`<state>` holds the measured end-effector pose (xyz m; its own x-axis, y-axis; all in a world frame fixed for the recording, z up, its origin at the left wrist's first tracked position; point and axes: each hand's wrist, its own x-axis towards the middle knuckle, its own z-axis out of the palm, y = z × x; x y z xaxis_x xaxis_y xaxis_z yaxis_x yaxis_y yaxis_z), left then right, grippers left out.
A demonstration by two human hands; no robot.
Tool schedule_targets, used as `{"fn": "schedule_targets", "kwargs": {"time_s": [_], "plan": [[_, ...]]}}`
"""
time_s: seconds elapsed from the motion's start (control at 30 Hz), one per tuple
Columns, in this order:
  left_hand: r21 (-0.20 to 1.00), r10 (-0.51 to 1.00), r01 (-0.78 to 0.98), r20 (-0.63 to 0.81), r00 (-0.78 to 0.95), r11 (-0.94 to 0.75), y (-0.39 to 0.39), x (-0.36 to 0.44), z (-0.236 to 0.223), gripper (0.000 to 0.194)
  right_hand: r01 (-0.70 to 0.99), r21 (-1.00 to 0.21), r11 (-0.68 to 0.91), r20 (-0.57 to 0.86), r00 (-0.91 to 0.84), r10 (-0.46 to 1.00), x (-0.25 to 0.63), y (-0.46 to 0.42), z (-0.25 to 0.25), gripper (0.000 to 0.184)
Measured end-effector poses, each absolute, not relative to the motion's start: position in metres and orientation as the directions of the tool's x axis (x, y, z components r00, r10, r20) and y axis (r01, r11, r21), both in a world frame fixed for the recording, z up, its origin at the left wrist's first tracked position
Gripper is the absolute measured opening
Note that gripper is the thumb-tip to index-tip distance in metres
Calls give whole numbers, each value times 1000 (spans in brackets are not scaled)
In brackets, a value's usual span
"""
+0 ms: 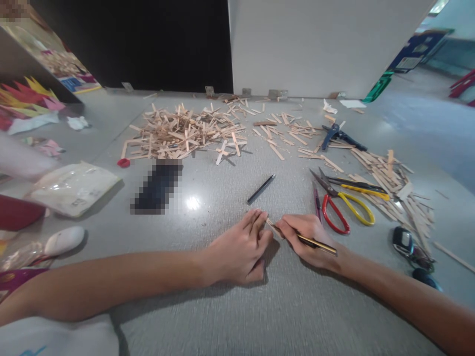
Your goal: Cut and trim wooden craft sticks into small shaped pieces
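My left hand (241,247) is closed, its fingertips on one end of a small wooden stick (273,227) low over the grey table. My right hand (309,240) grips a black-and-yellow pencil (317,244) whose tip meets the stick between both hands. Part of the stick is hidden by the fingers. Just beyond them lies a dark pen (261,189). Scissors with one red and one yellow handle (336,200) rest to the right of my right hand, beside a purple pen (317,203).
A large heap of wooden sticks (181,131) covers the far left, with more sticks (386,170) at right. Dark blue pliers (336,133), a yellow-black cutter (359,188) and keys (404,242) lie rightward. A plastic packet (76,188) and white mouse (65,241) sit left; panels (326,44) stand behind.
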<state>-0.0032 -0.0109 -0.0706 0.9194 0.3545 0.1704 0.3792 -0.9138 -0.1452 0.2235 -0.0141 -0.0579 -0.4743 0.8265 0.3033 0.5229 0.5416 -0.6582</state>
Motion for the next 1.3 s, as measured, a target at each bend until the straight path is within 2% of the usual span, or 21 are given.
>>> {"fn": "schedule_targets", "kwargs": {"time_s": [0.37,0.53,0.63,0.8,0.93,1.0,1.07,1.17,1.3], "plan": [[-191,319,352,184,930,-916,-9,-5,-72,60,510,-702,497,279,-445,851,225,-13,-58,47],[-121,287,311,184,940,-943,-6,-6,-73,51,509,-736,446,304,-340,890,226,-19,-58,52],[-123,293,315,167,941,-941,-6,-6,-72,49,502,-769,396,326,-225,918,229,-20,-60,52],[-112,304,324,169,938,-939,-9,-8,-69,40,532,-763,366,399,-58,915,230,-14,-63,30],[-159,347,397,268,899,-904,-10,-12,-65,23,575,-736,358,416,-33,909,228,-8,-64,12],[-160,357,423,325,875,-892,-9,-14,-60,22,592,-724,353,420,-29,907,229,-5,-65,17],[-93,370,425,350,861,-900,-8,-17,-53,23,613,-704,359,427,-38,903,231,-3,-67,26],[38,414,424,312,855,-905,-6,-21,-42,27,656,-654,377,444,-71,893,232,0,-72,39],[114,450,435,261,854,-893,0,-23,-35,32,740,-547,391,466,-119,877,232,2,-79,54]]}}
